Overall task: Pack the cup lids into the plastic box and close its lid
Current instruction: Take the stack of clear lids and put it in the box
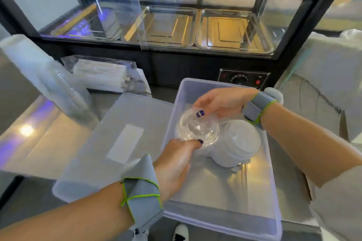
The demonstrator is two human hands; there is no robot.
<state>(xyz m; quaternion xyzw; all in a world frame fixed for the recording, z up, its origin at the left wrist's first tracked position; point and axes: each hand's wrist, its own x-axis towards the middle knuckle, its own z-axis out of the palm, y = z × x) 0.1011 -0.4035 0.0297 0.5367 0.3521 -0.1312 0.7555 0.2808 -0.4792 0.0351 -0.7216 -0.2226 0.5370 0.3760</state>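
A translucent plastic box [221, 219] stands open on the steel counter in front of me. Inside it, at the far end, both my hands hold a stack of clear domed cup lids [197, 127]. My left hand [176, 160] grips the stack's near side, and my right hand [221, 100] cups its far side from above. A second stack of whitish lids [238, 143] lies on its side in the box just to the right, touching the clear stack. The box's flat lid [109, 143], with a pale label, rests on the counter left of the box.
A glass display warmer with steel trays [233, 31] stands behind the box, its control panel [243, 78] close to the box's far rim. A sleeve of plastic cups [45, 78] and a bag of wrapped straws [103, 74] lie at the left. Bagged goods [323, 84] sit at the right.
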